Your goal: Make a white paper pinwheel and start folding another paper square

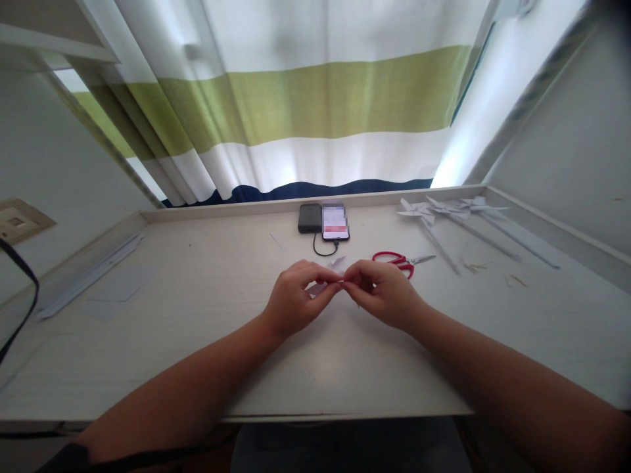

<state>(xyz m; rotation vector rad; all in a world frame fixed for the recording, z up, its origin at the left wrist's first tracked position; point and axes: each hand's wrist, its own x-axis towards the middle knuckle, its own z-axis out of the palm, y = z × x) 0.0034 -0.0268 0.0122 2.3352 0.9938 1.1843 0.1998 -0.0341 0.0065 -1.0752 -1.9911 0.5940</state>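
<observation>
There it was, right between the fingertips: a small piece of white paper, over the middle stretch of the tabletop, well in from the near edge. Part of it poked out beyond the fingers, towards the far edge, and part showed in the gap of the left pinch; its long axis could not be told, with so much covered. Neither hand had the shorter reach, for both met at it!

The left hand had thumb and forefinger pinched shut on the paper. The right hand came in from the other side, thumb and forefinger closed too, tip to tip with the left, apparently nipping the same paper, though the exact hold was too small to make out.

Just past the right hand lay red-handled scissors, blades towards the right edge. Near the far edge, a phone sat beside a black box. And over in the far right corner, three paper pinwheels, their sticks slanting towards the right edge; along the left edge, flat paper sheets.
</observation>
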